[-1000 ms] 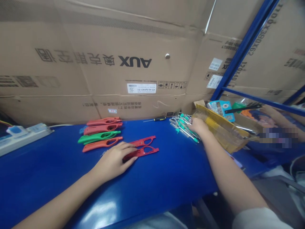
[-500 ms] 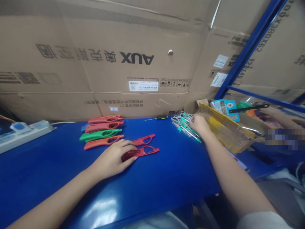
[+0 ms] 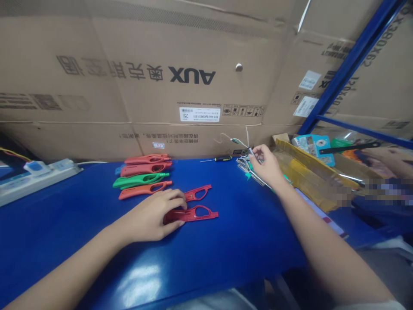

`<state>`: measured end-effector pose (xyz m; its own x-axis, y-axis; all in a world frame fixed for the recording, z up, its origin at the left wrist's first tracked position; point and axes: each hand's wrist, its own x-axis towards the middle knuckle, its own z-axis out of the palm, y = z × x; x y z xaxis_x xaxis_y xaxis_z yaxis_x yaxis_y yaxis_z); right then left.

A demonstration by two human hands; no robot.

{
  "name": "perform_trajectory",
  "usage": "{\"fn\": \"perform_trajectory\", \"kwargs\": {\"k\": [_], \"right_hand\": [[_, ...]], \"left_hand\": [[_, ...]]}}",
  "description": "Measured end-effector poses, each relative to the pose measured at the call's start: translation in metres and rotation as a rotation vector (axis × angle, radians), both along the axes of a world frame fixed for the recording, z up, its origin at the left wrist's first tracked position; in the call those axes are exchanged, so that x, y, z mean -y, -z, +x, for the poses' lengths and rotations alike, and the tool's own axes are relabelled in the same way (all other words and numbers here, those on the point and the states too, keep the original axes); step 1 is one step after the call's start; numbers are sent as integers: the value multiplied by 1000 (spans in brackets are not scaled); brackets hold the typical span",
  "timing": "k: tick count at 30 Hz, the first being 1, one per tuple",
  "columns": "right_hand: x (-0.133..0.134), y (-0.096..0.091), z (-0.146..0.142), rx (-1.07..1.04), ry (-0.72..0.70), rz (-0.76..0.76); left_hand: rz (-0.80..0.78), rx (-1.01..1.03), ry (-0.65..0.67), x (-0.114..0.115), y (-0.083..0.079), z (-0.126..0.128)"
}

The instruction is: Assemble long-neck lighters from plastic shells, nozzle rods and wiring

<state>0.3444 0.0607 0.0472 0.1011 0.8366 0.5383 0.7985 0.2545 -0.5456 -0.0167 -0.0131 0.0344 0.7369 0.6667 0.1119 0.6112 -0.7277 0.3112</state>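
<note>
My left hand [image 3: 155, 215] curls over a red plastic handle shell [image 3: 191, 214], its thumb on the near side. A second red half shell [image 3: 189, 196] lies just beyond, partly behind the fingers; both end in an open loop at the right. At the back right, my right hand [image 3: 267, 165] pinches a thin piece with loose pale wires [image 3: 241, 142] sticking up from it. Below that hand is a pile of slim metal rods with wires and green parts [image 3: 248, 172], partly covered by the hand.
Several orange, red and green handle shells [image 3: 142, 181] lie in a row at the left back. A screwdriver [image 3: 222, 158] rests near the cardboard wall [image 3: 155, 99]. A white power strip [image 3: 64, 172] is at far left. To the right stands a yellow-taped box [image 3: 297, 172] beside a blue post [image 3: 342, 73].
My right hand has lifted a wired piece up from the pile, its wires now standing above the fingers. My left hand stays around the red shell. The view has shifted slightly.
</note>
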Motion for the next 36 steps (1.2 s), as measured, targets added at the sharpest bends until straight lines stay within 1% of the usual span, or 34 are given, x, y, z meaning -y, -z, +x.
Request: {"fn": "perform_trajectory", "kwargs": {"k": [2,4,6,8,10,14,16,18,20,23,26,28,32,36], "right_hand": [[6,5,-15,-72,-122,-50],[13,11,-29,-201,-292,-118],[19,19,-41,-223,-374,-137],[25,25,-50,-185,-416,-137],[32,29,-59,-158,-470,-142],[50,29,-72,-117,-600,-150],[59,27,-77,-65,-656,-128],[67,26,-80,7,-714,-98],[72,25,-81,91,-769,-66],[77,25,-82,169,-811,-4],[79,25,-82,206,-819,42],[80,26,-83,244,-834,60],[80,28,-84,338,-851,145],[81,30,-87,416,-818,271]], "left_hand": [[-20,2,13,0,-2,-3],[-41,8,28,-1,-3,-5],[-57,11,35,-3,-5,-7],[-38,36,29,-3,-4,-7],[50,118,10,-3,-3,-4],[363,355,-61,3,1,8],[482,404,-108,8,3,13],[518,389,-118,11,4,17],[490,357,-117,14,8,20],[355,372,-118,18,15,26],[172,504,-115,22,21,32],[106,593,-138,24,22,36],[126,669,-150,26,20,37],[166,702,-130,26,19,36]]}}
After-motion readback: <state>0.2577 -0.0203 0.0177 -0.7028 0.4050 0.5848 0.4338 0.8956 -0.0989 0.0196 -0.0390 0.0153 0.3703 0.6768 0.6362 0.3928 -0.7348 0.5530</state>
